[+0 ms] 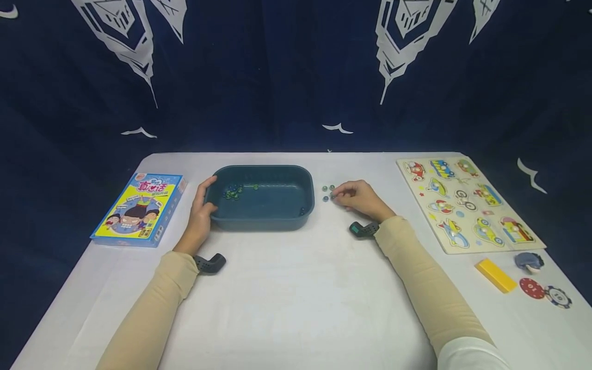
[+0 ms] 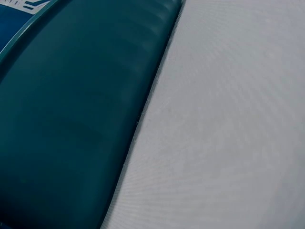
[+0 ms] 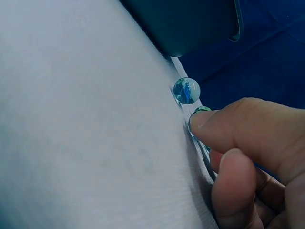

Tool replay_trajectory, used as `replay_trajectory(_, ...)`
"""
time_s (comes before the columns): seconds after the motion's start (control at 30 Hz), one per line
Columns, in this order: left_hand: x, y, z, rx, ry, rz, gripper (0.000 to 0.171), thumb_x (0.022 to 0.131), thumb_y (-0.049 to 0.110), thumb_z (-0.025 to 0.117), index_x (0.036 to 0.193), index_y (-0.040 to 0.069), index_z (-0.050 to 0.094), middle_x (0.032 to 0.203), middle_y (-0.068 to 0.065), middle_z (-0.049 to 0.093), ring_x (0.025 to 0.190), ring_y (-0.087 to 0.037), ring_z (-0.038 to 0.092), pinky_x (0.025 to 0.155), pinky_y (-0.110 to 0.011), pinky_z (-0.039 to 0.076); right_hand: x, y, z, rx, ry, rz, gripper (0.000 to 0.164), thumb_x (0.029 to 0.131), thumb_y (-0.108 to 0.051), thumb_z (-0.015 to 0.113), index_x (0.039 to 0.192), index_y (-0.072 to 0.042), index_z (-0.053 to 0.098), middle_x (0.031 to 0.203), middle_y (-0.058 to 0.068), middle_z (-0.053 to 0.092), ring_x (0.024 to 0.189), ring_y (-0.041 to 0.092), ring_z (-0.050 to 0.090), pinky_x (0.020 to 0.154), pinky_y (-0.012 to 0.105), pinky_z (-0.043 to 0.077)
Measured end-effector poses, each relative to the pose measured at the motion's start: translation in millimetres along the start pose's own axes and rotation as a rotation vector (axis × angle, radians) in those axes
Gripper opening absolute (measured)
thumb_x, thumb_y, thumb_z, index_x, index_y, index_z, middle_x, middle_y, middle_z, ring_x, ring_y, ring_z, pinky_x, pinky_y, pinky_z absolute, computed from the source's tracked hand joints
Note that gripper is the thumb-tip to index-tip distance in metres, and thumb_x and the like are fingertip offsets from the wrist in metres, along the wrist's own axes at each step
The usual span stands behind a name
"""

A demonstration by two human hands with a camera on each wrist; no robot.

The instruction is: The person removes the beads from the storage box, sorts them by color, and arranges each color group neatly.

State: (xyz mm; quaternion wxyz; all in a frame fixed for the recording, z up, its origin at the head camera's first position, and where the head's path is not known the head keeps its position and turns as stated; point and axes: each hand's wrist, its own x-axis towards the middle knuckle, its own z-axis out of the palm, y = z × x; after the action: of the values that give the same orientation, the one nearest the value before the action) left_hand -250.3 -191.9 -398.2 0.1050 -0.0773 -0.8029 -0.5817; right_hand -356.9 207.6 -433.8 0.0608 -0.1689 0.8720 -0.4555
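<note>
My left hand (image 1: pixel 199 216) grips the left end of a dark teal plastic basin (image 1: pixel 259 224), fingers at its rim and thumb at the front corner. Inside the basin, a cluster of glass marbles (image 1: pixel 233 192) lies toward the left, with a single marble (image 1: pixel 302 210) near the right front corner. Right of the basin, my right hand (image 1: pixel 358 198) pinches a marble (image 3: pixel 202 109) at the tabletop, partly hidden by the fingers. Close by are a clear marble with a blue swirl (image 3: pixel 187 90) and two more marbles behind. The left wrist view shows only the basin's side (image 2: pixel 81 114) and the cloth.
A blue and yellow card box (image 1: pixel 139 210) lies at the left. On the right are a wooden picture puzzle board (image 1: pixel 467 205), a yellow block (image 1: pixel 496 275), a small blue-grey object (image 1: pixel 529 261), a red chip (image 1: pixel 532 288) and a black-and-white chip (image 1: pixel 558 297). White cloth (image 1: pixel 296 308) covers the table.
</note>
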Motion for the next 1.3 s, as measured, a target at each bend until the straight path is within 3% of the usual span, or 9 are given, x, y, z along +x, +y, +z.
replay_trajectory(0.27,-0.5,2.9,-0.1,0.012,-0.004,-0.013,0.075,0.078,-0.008,0.034,0.152,-0.005,0.026,0.163,-0.02,0.017,0.153,-0.031,0.007,0.123,-0.046,0.002,0,0,0,-0.008,-0.011,-0.008,0.019,0.086,-0.008,0.073,0.104,-0.003,0.074,0.083,0.003,0.065,0.062,0.013,0.057,0.057,0.023,0.052)
replay_trajectory(0.47,10.5,-27.4,-3.9,0.008,0.015,0.001,0.077,0.077,-0.006,0.035,0.154,0.004,0.027,0.164,-0.012,0.019,0.153,-0.026,0.007,0.123,-0.045,0.0,2,-3,-1,0.014,-0.026,-0.007,0.022,0.087,-0.009,0.072,0.108,-0.004,0.074,0.086,0.008,0.066,0.063,0.015,0.057,0.058,0.024,0.052)
replay_trajectory(0.57,13.4,-39.5,-3.3,0.015,0.025,0.01,0.078,0.078,-0.004,0.036,0.154,0.009,0.029,0.165,-0.008,0.02,0.153,-0.023,0.007,0.123,-0.046,0.0,1,-5,-4,0.083,-0.037,0.015,0.025,0.089,-0.011,0.07,0.113,-0.004,0.072,0.099,0.01,0.068,0.065,0.014,0.059,0.06,0.024,0.054)
replay_trajectory(0.7,12.8,-43.5,-1.6,0.008,0.021,0.006,0.078,0.079,-0.003,0.037,0.155,0.013,0.028,0.165,-0.006,0.018,0.153,-0.023,0.006,0.122,-0.048,-0.001,0,-18,-13,0.22,-0.025,0.024,0.03,0.093,-0.012,0.067,0.119,0.003,0.067,0.11,0.014,0.067,0.066,0.013,0.058,0.062,0.024,0.053)
replay_trajectory(0.77,12.8,-44.0,-1.2,0.006,0.022,0.01,0.079,0.078,-0.003,0.038,0.155,0.012,0.028,0.165,-0.007,0.019,0.153,-0.024,0.006,0.122,-0.048,0.0,2,-32,-16,0.261,-0.021,-0.006,0.032,0.093,-0.01,0.065,0.121,0.007,0.065,0.106,0.014,0.068,0.067,0.012,0.058,0.063,0.024,0.052)
replay_trajectory(0.93,13.0,-36.3,-2.7,0.02,0.02,0.012,0.077,0.078,-0.005,0.036,0.154,0.008,0.028,0.164,-0.01,0.02,0.153,-0.025,0.008,0.123,-0.046,0.001,11,-80,-16,0.233,-0.074,-0.127,0.03,0.094,-0.01,0.064,0.12,0.007,0.065,0.094,0.007,0.067,0.071,0.017,0.06,0.068,0.027,0.054)
replay_trajectory(1.03,7.7,-19.3,-3.5,0.022,0.005,-0.006,0.076,0.079,-0.006,0.035,0.154,0.004,0.027,0.165,-0.013,0.018,0.153,-0.027,0.007,0.123,-0.046,0.001,22,-106,-8,0.172,-0.149,-0.176,0.028,0.094,-0.011,0.065,0.119,0.003,0.067,0.097,0.01,0.068,0.077,0.024,0.062,0.072,0.031,0.056)
replay_trajectory(1.17,0.3,0.7,-2.8,0.03,0.001,-0.019,0.075,0.079,-0.006,0.035,0.153,-0.001,0.026,0.164,-0.018,0.018,0.153,-0.03,0.007,0.123,-0.047,0.001,41,-131,11,0.127,-0.299,-0.167,0.025,0.096,-0.012,0.064,0.118,-0.002,0.07,0.104,0.014,0.069,0.086,0.029,0.063,0.08,0.042,0.057)
replay_trajectory(1.3,-1.2,3.0,-1.1,0.034,0.007,-0.019,0.074,0.078,-0.006,0.035,0.152,-0.003,0.027,0.163,-0.019,0.019,0.153,-0.031,0.007,0.123,-0.046,0.002,58,-145,34,0.116,-0.427,-0.121,0.027,0.097,-0.011,0.061,0.121,0.0,0.067,0.108,0.014,0.069,0.086,0.026,0.061,0.083,0.047,0.055)
